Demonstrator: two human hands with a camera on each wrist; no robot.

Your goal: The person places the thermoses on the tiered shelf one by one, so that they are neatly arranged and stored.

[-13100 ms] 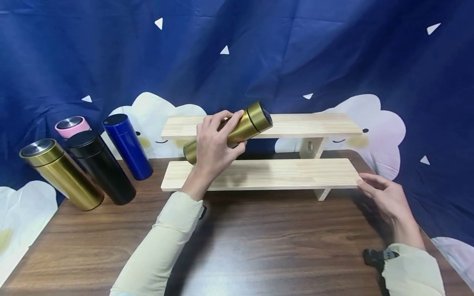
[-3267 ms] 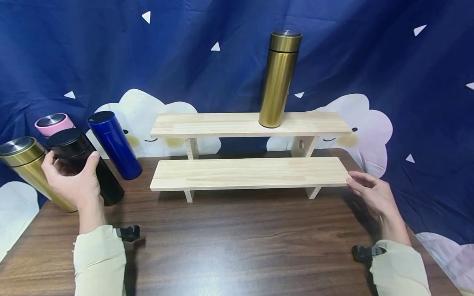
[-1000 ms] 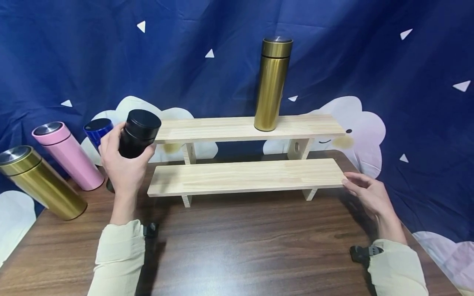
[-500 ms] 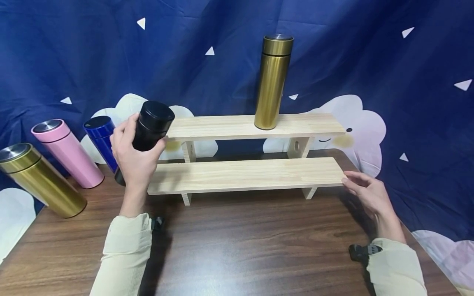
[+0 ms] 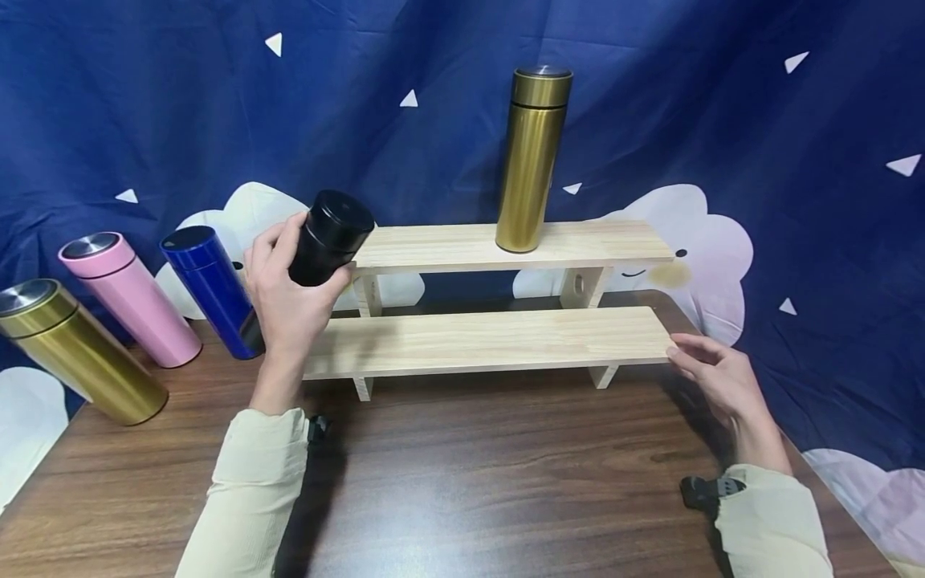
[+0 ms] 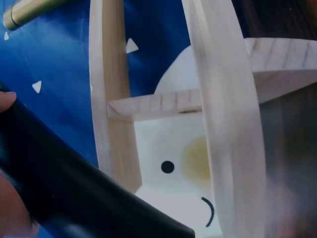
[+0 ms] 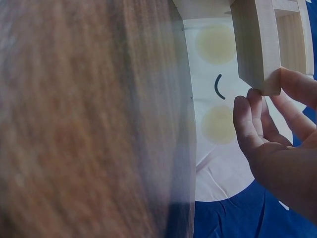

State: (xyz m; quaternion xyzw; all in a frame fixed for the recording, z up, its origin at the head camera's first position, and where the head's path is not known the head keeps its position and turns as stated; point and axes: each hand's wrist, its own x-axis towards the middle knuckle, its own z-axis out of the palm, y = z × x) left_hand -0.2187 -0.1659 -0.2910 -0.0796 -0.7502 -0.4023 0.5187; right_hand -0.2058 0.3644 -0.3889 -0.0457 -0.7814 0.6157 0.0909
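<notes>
Blue cloud-print backdrop (image 5: 433, 48), brown woodgrain tbl (image 5: 462, 482) | L hand (image 5: 289, 297) wrapped rnd black btl (image 5: 332, 237), held tilted nr L end of 2-tier wood rack (image 5: 491, 341) | R hand (image 5: 723, 381) pinches rack's lower R end | gold btl (image 5: 533, 164) upright on rack top | pink btl (image 5: 133, 297), blue btl (image 5: 219, 285), 2nd gold btl (image 5: 87, 353) on tbl, L side

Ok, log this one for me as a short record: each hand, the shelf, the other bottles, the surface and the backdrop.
Left hand: grips the black bottle, tilted
Right hand: holds the right end of the wooden shelf's lower tier
Upper tier: one gold bottle, standing
Left of shelf: second gold bottle, pink bottle, blue bottle
Surface: brown wood-grain table
Backdrop: dark blue cloth, white triangles, clouds with faces
</notes>
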